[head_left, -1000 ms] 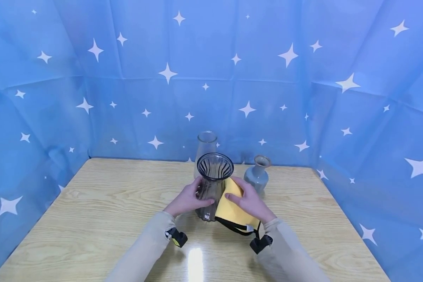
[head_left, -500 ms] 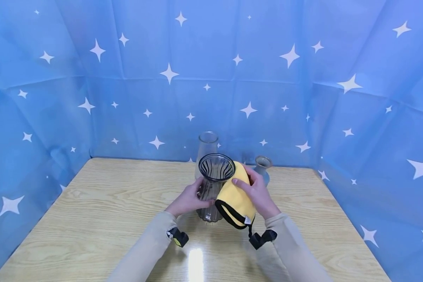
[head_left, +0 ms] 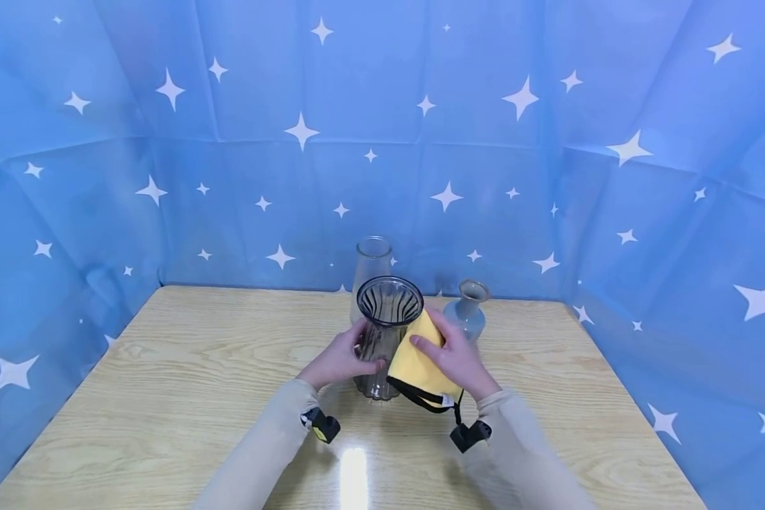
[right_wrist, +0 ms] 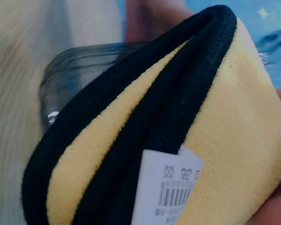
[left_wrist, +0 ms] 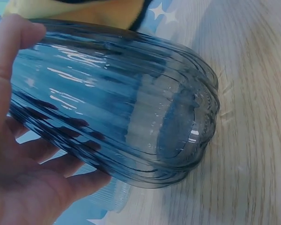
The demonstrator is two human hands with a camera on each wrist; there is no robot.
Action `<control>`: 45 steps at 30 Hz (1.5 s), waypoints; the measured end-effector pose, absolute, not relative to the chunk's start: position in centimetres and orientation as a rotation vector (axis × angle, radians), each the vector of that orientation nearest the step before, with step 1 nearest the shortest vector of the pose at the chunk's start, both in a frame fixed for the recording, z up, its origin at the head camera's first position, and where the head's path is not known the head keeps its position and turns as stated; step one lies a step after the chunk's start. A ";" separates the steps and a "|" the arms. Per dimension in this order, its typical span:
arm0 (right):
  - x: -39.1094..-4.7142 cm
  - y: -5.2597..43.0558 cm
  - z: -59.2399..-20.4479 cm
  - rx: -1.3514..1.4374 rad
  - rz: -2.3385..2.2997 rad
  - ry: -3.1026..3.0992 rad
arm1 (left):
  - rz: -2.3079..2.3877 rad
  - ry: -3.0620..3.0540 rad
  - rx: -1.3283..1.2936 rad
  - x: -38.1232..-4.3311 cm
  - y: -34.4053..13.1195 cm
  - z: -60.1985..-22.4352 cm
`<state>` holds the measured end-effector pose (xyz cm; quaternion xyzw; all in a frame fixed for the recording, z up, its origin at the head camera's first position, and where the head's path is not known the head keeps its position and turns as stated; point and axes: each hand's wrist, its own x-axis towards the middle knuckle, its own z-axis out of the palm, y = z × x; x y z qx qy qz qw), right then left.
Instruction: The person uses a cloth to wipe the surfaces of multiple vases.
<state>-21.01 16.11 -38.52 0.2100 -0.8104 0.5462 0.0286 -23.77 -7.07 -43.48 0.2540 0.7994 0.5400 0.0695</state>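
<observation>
A ribbed, smoky grey glass vase (head_left: 380, 350) with a flared dark rim is upright on the table in the head view. My left hand (head_left: 342, 360) grips its left side, thumb across the front and fingers behind, as the left wrist view of the vase (left_wrist: 112, 98) also shows. In my right hand (head_left: 457, 355) is a folded yellow cloth (head_left: 421, 365) with black edging, against the vase's right side. The cloth (right_wrist: 243, 122) fills much of the right wrist view, its white label (right_wrist: 166, 187) in front. It hides part of the vase there.
Behind the grey vase stands a taller clear glass vase (head_left: 371, 265). A small blue-grey vase (head_left: 464, 317) with a narrow neck stands just beyond my right hand. The wooden table (head_left: 185, 368) ends at a blue star-patterned curtain (head_left: 255, 170).
My right hand has moved the cloth up the vase's right side and then partly back down. My left hand keeps its grip, and the vase stays in place.
</observation>
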 end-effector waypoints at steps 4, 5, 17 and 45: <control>-20.9 16.0 -39.2 0.660 1.662 -2.552 | 1.643 2.385 0.766 -23.0 -7.0 -42.6; -20.9 16.0 -39.4 0.664 1.658 -2.558 | 1.648 2.383 0.763 -23.0 -7.0 -42.6; -20.7 16.7 -42.8 0.777 1.324 -2.748 | 1.681 2.366 0.736 -23.6 -7.1 -43.9; -20.7 16.1 -44.1 0.580 0.996 -3.217 | 1.685 2.359 0.708 -23.6 -6.9 -44.0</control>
